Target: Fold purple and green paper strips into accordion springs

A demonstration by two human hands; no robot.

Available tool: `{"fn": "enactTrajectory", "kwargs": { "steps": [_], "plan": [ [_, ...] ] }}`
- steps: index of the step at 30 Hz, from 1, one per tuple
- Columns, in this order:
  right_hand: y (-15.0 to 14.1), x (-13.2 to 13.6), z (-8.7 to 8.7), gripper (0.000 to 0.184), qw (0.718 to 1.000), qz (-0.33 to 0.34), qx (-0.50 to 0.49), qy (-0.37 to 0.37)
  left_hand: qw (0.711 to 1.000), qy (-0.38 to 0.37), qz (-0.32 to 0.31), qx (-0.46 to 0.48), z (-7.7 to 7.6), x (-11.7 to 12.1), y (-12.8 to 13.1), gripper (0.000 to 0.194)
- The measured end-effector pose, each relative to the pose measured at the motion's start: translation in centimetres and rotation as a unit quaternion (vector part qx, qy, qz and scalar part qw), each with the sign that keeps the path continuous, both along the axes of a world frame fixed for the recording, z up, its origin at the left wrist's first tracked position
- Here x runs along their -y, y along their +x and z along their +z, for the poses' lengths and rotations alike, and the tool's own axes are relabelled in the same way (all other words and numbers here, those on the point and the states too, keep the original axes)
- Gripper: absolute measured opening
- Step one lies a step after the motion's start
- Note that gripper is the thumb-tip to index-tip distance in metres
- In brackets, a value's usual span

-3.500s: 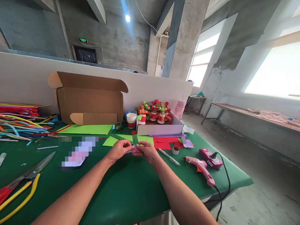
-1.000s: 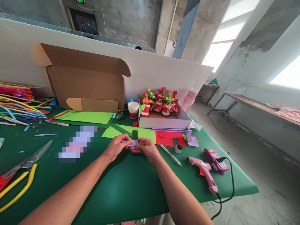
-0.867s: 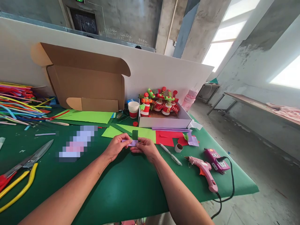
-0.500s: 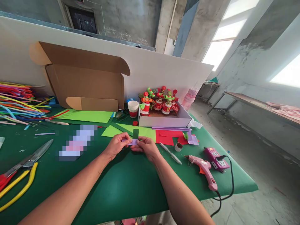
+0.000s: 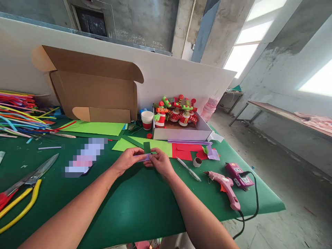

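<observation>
Between my hands, above the green table, is a small strip of purple paper (image 5: 144,158). My left hand (image 5: 129,159) pinches its left end between thumb and fingers. My right hand (image 5: 159,160) pinches the right end, with the thumb on top. A short dark green paper strip (image 5: 147,147) stands up behind the purple one, crossing it; its lower end is hidden. Behind the hands lies a sheet of light green paper (image 5: 160,143), with red paper (image 5: 186,151) to its right. A white pen (image 5: 188,169) and a small paper ring (image 5: 197,162) lie right of my right hand.
A pink glue gun (image 5: 225,187) with a cord lies right, beside a purple power box (image 5: 239,176). Large scissors (image 5: 31,181) and a pixelated phone (image 5: 86,158) lie left. At the back stand a cardboard box (image 5: 95,88), paper cups (image 5: 147,119) and a tray (image 5: 181,134) of red-green figures.
The view has tilted down and shifted since the first frame. Both hands keep hold of the purple strip. Lately the right fingers have moved slightly left, and the green strip has shifted left with them.
</observation>
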State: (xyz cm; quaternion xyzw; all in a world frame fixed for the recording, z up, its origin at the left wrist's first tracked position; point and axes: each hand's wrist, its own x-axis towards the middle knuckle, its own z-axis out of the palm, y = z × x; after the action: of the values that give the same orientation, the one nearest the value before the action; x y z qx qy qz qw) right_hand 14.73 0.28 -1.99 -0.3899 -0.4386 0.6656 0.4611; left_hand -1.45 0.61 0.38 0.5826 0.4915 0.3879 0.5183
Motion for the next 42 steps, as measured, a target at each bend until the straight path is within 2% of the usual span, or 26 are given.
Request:
{"fn": "enactTrajectory", "kwargs": {
  "steps": [8,16,22,32,42],
  "plan": [
    [-0.1,0.1,-0.1,0.038,1.000,0.012,0.029,0.004,1.000,0.005,0.009,0.008,-0.5,0.1,0.2,0.038],
    [-0.6,0.2,0.1,0.041,0.999,-0.025,0.027,0.002,1.000,0.016,0.015,0.000,-0.1,0.2,0.4,0.036],
    [-0.4,0.3,0.1,0.038,0.999,0.002,-0.014,-0.048,0.999,0.029,0.031,-0.023,0.0,0.1,0.1,0.035],
    [-0.1,0.6,0.8,0.033,0.998,0.018,-0.030,-0.059,0.999,0.025,0.036,-0.017,0.1,0.1,0.0,0.032],
    [-1.1,0.0,-0.7,0.041,0.998,-0.035,-0.024,-0.047,0.997,-0.007,0.057,0.053,-0.5,-0.1,0.2,0.036]
  ]
}}
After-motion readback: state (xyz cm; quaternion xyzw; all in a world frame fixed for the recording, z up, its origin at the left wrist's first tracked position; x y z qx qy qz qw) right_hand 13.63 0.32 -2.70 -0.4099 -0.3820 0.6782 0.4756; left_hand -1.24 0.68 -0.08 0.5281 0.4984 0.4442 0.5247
